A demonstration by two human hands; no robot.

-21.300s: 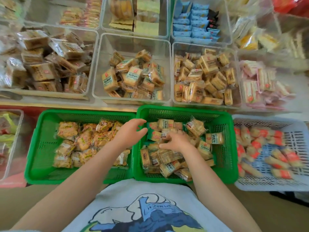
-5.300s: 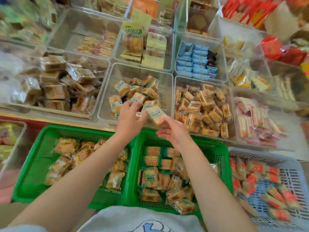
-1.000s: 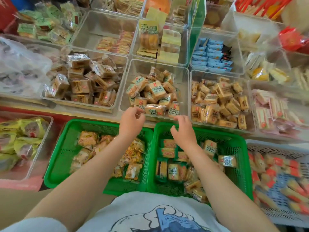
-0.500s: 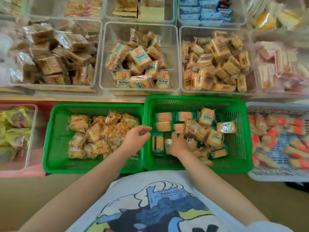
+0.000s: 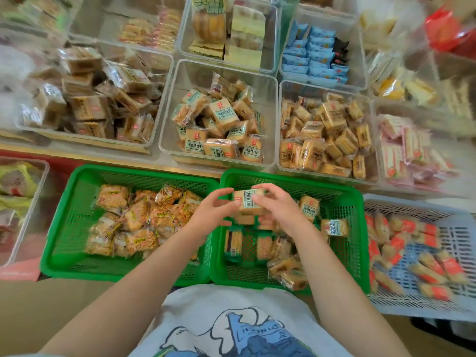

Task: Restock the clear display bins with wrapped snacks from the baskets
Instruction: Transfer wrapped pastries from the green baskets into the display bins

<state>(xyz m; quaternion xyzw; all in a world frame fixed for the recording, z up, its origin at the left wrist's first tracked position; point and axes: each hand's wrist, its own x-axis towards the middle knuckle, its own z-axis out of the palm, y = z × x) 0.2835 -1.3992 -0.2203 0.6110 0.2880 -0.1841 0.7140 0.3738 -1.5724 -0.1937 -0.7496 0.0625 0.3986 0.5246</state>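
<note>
Packet (image 5: 248, 202) sits pinched between both hands above the middle green basket (image 5: 350, 228); left hand (image 5: 210, 215) and right hand (image 5: 280, 210) each curl fingers round an end; long axis runs hand to hand; I judge the half-filled clear bin (image 5: 167, 140) straight beyond the fingertips as destination.

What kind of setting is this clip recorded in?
Probably a snack shop's display counter: rows of clear plastic display bins sorted by wrapped snack type, with green plastic restocking baskets and a pale blue slotted basket below.
</note>
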